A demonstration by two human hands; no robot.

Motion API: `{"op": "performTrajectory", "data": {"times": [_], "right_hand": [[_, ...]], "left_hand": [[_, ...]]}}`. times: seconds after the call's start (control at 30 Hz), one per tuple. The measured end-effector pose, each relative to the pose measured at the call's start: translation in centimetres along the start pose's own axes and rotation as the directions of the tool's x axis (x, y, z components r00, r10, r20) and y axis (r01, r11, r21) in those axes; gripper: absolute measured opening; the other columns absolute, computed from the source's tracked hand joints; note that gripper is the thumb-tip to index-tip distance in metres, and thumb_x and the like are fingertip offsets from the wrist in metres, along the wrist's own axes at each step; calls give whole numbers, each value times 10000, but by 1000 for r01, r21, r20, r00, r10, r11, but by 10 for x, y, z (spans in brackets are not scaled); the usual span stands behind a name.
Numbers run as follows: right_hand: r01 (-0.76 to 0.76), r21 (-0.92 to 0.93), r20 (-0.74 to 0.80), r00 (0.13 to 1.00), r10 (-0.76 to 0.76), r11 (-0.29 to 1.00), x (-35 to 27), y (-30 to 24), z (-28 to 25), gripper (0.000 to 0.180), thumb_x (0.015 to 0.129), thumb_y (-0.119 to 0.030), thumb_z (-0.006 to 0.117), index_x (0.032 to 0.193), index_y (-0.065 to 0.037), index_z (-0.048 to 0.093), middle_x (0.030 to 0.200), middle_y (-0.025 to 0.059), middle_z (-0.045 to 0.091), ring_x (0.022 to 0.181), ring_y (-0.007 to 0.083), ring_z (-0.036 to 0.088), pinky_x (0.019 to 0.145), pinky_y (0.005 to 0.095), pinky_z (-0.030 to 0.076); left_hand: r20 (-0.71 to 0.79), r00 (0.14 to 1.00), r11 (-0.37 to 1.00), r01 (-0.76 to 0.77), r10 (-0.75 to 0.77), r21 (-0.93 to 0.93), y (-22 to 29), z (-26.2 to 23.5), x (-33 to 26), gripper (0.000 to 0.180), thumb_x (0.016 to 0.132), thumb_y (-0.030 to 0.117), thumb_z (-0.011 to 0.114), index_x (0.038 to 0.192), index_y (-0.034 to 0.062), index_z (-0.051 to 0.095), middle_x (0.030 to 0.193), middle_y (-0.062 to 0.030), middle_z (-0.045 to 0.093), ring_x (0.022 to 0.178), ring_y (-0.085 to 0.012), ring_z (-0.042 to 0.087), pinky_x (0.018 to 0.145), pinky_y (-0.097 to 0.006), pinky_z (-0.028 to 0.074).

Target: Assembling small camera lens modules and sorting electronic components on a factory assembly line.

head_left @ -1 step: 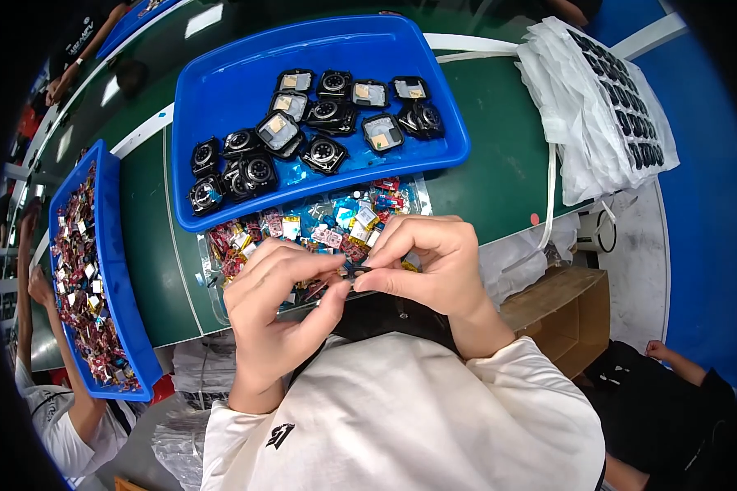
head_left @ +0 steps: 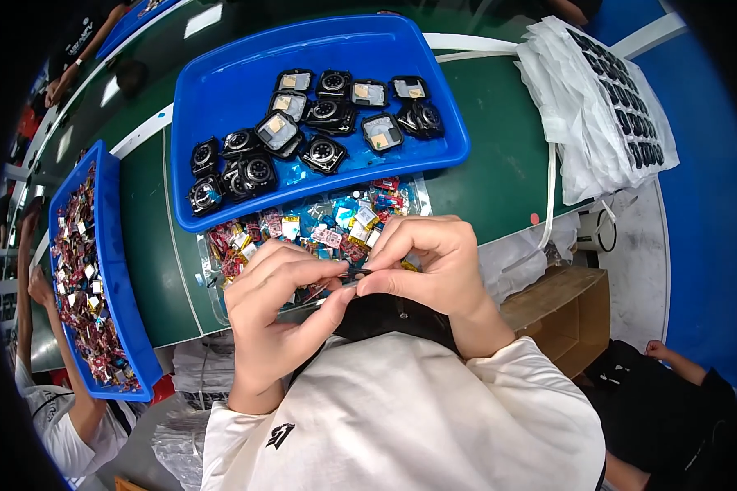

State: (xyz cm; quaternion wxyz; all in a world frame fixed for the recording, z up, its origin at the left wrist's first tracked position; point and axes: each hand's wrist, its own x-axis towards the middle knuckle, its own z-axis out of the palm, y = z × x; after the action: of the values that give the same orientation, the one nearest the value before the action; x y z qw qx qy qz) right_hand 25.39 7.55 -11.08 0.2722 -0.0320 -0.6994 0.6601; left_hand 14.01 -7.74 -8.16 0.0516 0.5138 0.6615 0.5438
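In front of my body, my left hand [head_left: 264, 299] and my right hand [head_left: 436, 263] meet at their fingertips. Between them they pinch a small dark piece [head_left: 356, 274], mostly covered by the fingers; its kind I cannot make out. Beneath my hands, a clear tray [head_left: 205, 282] holds a heap of small red circuit boards, yellow-and-white parts and blue bits [head_left: 327, 237]. Just beyond it stands a blue bin [head_left: 458, 151] with several black smartwatch cases [head_left: 323, 153], some showing a round back, others open with pale insides.
To the left, another blue bin [head_left: 143, 360] is full of similar small parts, with a co-worker's hand [head_left: 41, 288] beside it. White sheets with rows of black pieces [head_left: 561, 123] are stacked at the far right. A cardboard box [head_left: 569, 307] sits by my right elbow, near another person [head_left: 647, 401].
My left thumb and forefinger have shifted slightly right, closer to my right fingertips. The small dark piece has turned a little between them.
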Motion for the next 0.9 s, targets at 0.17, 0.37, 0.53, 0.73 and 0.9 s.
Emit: {"op": "performTrajectory", "data": {"times": [0.17, 0.37, 0.53, 0.73, 0.9], "right_hand": [[32, 261, 180, 980, -81, 965, -1, 1, 0, 178, 688, -82, 829, 710, -19, 664, 695, 48, 656, 556, 88, 535, 492, 232, 393], [-47, 437, 303, 948, -98, 898, -2, -1, 2, 162, 713, -106, 816, 719, -30, 673, 701, 40, 654, 578, 86, 515, 489, 230, 360], [-98, 386, 240, 971, 3, 917, 3, 0, 2, 148, 753, -121, 790, 725, -35, 673, 670, 14, 624, 567, 73, 466, 498, 223, 334], [245, -575, 156, 969, -190, 781, 13, -5, -17, 122, 716, -76, 773, 745, -30, 664, 602, 64, 500, 549, 180, 511, 508, 278, 380], [205, -673, 107, 978, -181, 711, 21, -2, -11, 119, 751, -84, 720, 845, -25, 678, 805, 77, 564, 719, 224, 563, 601, 331, 450]], "left_hand": [[128, 982, 919, 175, -138, -353, -8, -3, -7, 132, 693, 2, 759, 808, -10, 695, 732, -80, 666, 673, -166, 603, 633, -266, 443], [362, 909, 734, 390, -209, -556, -9, -4, -10, 102, 723, 0, 755, 792, -27, 686, 752, -92, 657, 704, -155, 609, 638, -261, 445], [447, 882, 602, 440, -150, -666, -11, -6, -10, 103, 716, -24, 758, 768, -34, 670, 756, -115, 650, 704, -172, 608, 634, -270, 452], [342, 911, 682, 402, -230, -611, -6, -4, -16, 99, 727, -7, 747, 762, -28, 657, 758, -94, 634, 695, -150, 569, 616, -254, 420], [268, 926, 689, 377, -266, -619, -7, 2, -16, 72, 782, -5, 693, 803, -45, 637, 798, -101, 609, 733, -151, 543, 650, -248, 406]]}}
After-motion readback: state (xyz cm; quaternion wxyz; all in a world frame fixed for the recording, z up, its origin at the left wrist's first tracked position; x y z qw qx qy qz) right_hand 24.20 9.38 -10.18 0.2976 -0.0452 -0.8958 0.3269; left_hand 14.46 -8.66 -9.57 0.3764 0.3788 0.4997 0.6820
